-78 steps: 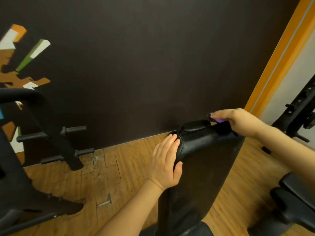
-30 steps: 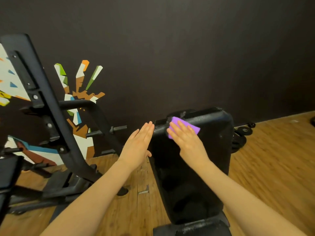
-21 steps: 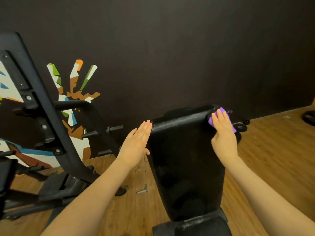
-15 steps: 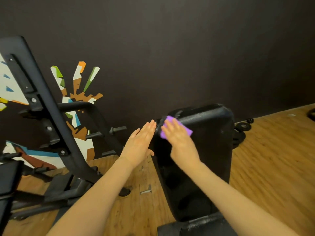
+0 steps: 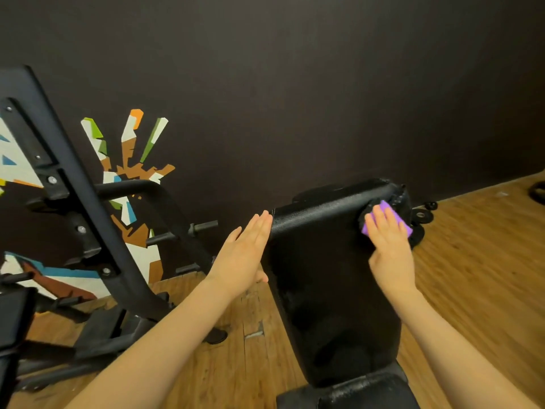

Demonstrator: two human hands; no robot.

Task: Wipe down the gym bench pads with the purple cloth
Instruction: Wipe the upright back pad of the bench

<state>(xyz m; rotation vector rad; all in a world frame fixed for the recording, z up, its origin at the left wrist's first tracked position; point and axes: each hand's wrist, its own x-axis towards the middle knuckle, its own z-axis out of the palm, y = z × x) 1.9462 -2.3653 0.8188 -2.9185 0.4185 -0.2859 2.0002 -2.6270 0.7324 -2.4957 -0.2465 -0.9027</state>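
The right hand [image 5: 389, 246] presses the purple cloth [image 5: 385, 209] flat against the far right corner of the raised back pad [image 5: 330, 278], fingers straight and together. The left hand [image 5: 241, 255] rests flat against the pad's left edge, fingers straight and together.

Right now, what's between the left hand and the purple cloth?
Head view: only the black back pad's top edge spans from the left hand to the purple cloth under the right hand.
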